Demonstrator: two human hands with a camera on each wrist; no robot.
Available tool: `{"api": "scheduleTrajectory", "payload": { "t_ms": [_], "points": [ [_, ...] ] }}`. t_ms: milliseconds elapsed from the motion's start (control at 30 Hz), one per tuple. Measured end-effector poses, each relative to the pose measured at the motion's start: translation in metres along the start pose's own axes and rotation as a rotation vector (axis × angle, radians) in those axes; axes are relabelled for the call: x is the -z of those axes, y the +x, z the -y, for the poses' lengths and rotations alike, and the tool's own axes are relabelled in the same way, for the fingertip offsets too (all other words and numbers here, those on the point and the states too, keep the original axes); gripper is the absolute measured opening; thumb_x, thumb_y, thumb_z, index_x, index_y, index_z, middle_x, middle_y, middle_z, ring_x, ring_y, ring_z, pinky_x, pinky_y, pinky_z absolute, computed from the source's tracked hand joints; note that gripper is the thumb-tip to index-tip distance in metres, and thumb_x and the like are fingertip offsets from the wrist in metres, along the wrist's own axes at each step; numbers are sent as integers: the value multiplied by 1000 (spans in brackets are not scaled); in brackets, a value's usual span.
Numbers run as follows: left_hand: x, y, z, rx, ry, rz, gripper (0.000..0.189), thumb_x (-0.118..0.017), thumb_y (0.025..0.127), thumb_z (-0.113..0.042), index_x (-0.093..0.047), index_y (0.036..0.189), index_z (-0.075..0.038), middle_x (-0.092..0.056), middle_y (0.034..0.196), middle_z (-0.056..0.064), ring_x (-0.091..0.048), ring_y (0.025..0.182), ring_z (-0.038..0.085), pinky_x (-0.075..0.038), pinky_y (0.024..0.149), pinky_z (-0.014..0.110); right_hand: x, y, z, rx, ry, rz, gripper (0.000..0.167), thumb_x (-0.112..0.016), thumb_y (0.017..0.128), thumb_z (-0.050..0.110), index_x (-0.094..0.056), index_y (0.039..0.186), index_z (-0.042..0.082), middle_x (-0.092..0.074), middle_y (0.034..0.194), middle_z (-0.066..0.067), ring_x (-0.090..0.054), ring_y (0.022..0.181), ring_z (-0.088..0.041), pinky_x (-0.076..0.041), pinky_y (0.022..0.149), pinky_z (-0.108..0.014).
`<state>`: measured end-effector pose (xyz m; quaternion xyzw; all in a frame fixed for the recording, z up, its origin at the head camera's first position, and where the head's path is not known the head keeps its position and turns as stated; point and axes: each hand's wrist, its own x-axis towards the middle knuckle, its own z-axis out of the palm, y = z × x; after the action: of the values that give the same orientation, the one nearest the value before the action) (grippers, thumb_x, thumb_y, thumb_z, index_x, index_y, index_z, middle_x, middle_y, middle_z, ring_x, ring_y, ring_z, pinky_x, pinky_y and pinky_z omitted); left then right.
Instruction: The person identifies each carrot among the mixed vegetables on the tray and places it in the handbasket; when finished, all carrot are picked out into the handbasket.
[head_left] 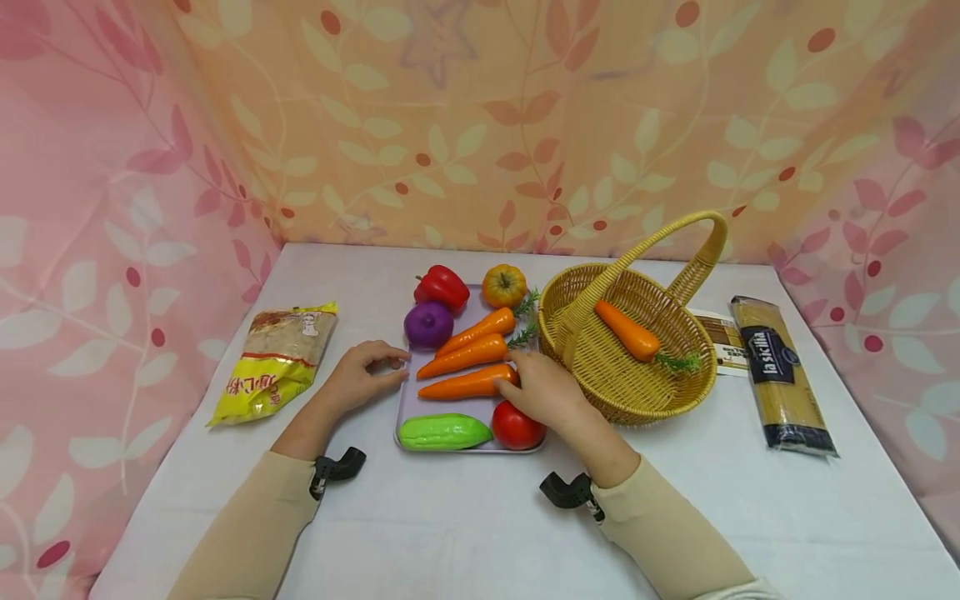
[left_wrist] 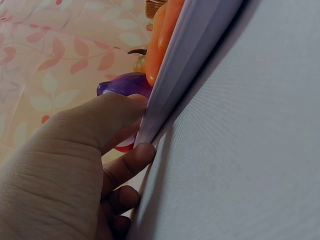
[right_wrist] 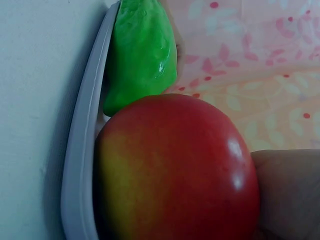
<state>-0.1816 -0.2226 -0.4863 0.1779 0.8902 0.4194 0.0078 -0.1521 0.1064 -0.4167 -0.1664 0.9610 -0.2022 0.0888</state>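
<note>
A light purple tray (head_left: pixel 403 421) holds several vegetables. My left hand (head_left: pixel 364 379) pinches its left rim, with thumb and index finger at the edge (left_wrist: pixel 145 125) in the left wrist view. My right hand (head_left: pixel 549 390) grips the stem end of the nearest carrot (head_left: pixel 461 384); its fingertips are partly hidden. Two more carrots (head_left: pixel 468 354) lie beyond it. In front are a green bitter melon (head_left: pixel 442 432) and a red round fruit (head_left: pixel 517 427), which shows a yellow patch (right_wrist: pixel 120 185) and hides most of the right hand in the right wrist view.
A purple onion-like vegetable (head_left: pixel 429 326), red pepper (head_left: pixel 442 287) and small pumpkin (head_left: pixel 504 286) sit at the tray's back. A wicker basket (head_left: pixel 697 367) holding one carrot (head_left: pixel 628 331) stands right, near a spaghetti pack (head_left: pixel 783 375). A yellow macaroni bag (head_left: pixel 277 362) lies left.
</note>
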Motion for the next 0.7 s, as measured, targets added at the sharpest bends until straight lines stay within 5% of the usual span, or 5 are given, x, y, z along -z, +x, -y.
{"api": "scheduleTrajectory", "payload": {
  "t_ms": [200, 433, 700],
  "points": [
    [0, -1, 1, 4, -13, 4, 26, -80, 91, -17, -77, 117, -19, -68, 97, -6, -56, 96, 20, -46, 88, 40, 0, -1, 1, 73, -9, -49, 57, -75, 94, 40, -61, 135, 3, -65, 125, -15, -63, 111, -28, -51, 98, -44],
    [-1, -2, 3, -4, -15, 3, 26, -80, 91, -18, -77, 117, -20, -68, 97, -6, -55, 96, 19, -46, 88, 40, 10, -10, 11, 197, -30, -116, 51, -84, 87, 36, -66, 127, 10, -52, 97, -2, -52, 79, -17, -48, 68, -32],
    [0, -1, 3, -4, -11, 3, 26, -80, 91, -18, -77, 116, -20, -68, 97, -6, -55, 96, 20, -46, 88, 40, 50, -44, 28, 273, 57, -235, 53, -88, 83, 33, -68, 127, 11, -56, 104, 0, -56, 89, -15, -52, 75, -30]
  ]
}}
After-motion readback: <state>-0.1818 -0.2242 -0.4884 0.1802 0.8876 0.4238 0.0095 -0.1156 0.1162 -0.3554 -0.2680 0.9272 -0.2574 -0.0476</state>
